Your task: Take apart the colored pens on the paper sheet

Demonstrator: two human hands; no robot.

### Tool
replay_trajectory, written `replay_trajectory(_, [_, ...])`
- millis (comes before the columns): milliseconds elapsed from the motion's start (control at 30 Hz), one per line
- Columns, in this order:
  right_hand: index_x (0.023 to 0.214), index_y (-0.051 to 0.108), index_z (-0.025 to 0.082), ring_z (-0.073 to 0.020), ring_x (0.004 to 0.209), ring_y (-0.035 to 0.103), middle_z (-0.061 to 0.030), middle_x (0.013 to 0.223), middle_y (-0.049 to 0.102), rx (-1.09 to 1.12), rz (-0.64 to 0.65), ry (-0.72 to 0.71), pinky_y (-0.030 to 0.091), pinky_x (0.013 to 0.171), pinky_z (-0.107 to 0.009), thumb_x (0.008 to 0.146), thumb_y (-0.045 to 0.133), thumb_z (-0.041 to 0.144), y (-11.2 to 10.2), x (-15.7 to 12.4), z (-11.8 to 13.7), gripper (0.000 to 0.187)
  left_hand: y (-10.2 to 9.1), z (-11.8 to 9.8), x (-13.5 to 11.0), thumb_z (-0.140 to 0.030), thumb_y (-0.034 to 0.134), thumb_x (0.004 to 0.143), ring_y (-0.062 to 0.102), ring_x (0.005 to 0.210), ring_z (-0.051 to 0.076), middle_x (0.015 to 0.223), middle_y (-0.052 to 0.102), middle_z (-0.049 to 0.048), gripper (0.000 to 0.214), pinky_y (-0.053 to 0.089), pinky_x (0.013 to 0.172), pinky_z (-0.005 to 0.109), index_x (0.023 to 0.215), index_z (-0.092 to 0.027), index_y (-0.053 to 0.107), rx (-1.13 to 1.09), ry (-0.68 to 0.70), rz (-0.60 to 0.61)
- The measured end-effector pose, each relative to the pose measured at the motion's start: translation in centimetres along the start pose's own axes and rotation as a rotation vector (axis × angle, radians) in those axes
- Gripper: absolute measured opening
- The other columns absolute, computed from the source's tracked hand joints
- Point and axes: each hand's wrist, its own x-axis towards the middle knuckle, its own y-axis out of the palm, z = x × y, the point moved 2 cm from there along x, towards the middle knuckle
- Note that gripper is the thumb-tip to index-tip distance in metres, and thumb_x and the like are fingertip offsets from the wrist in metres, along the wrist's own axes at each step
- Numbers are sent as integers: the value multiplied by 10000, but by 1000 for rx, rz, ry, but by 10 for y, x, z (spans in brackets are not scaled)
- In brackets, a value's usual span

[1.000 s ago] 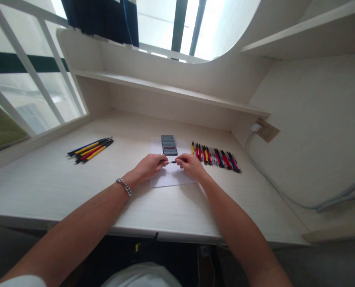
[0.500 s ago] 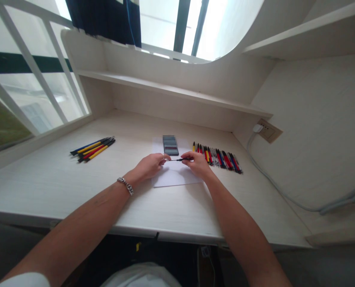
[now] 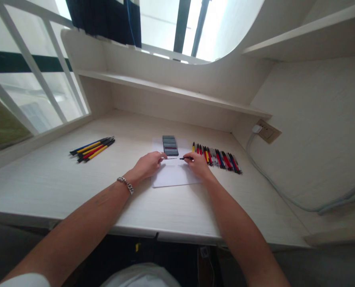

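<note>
My left hand [image 3: 146, 166], with a ring and a chain bracelet [image 3: 125, 185], pinches the end of a thin dark pen refill [image 3: 171, 158]. My right hand [image 3: 198, 165] grips a short black pen part [image 3: 186, 158], and the refill seems to run towards it. Both hands hover over a white paper sheet [image 3: 176, 177]. Just beyond them lies a stack of dark grey flat pieces [image 3: 170, 146]. A row of several red, blue and yellow pens [image 3: 217, 158] lies to the right of my right hand.
A bundle of several blue, red and yellow pens [image 3: 92, 149] lies at the left of the white desk [image 3: 60, 181]. A shelf [image 3: 165, 91] runs above the back. A wall socket [image 3: 268, 131] with a grey cable [image 3: 282, 191] is at the right, and a window [image 3: 30, 75] at the left.
My hands have drawn further apart than a second ago. The right hand has moved rightwards with the black part, and more of the thin refill now shows between my hands.
</note>
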Motion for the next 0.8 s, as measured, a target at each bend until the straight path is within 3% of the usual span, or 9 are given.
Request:
replay_trajectory(233, [1005,792,236,-202,981,649,-60,1034,744,-106,-64,-47,467,910,-307,902,651,166,22,7,6,188,0,3,1,-178,481,903,658,948,234,1104,729,95,343,476,792,318,1154,-230,708,-33,5,-4])
replay_trajectory(367, [1039,803,268,-227,1005,611,-76,1055,719,-263,-14,-33,462,871,-312,925,643,234,31,9,10,199,2,1,1,-194,482,913,659,933,234,1081,736,92,337,475,789,321,1156,-239,712,-41,8,0])
replay_trajectory(467, [1099,788,271,-230,1005,600,-85,1082,710,-315,-7,-44,457,869,-316,928,636,224,29,8,13,234,3,1,0,-201,475,919,658,926,231,1081,736,91,344,475,778,314,1165,-244,711,-34,12,0])
replay_trajectory(600, [1077,773,229,-213,1004,606,-85,1076,716,-222,-44,-109,448,897,-314,962,581,210,20,4,19,225,2,1,0,-217,466,931,660,940,230,1091,737,87,336,477,786,309,1154,-249,715,-34,14,-5])
replay_trajectory(800, [974,769,217,-196,950,614,-61,980,729,-226,70,-193,437,851,-288,931,619,181,22,-1,29,161,3,0,1,-214,478,919,657,944,225,1110,730,71,332,470,774,298,1149,-268,711,-6,20,6])
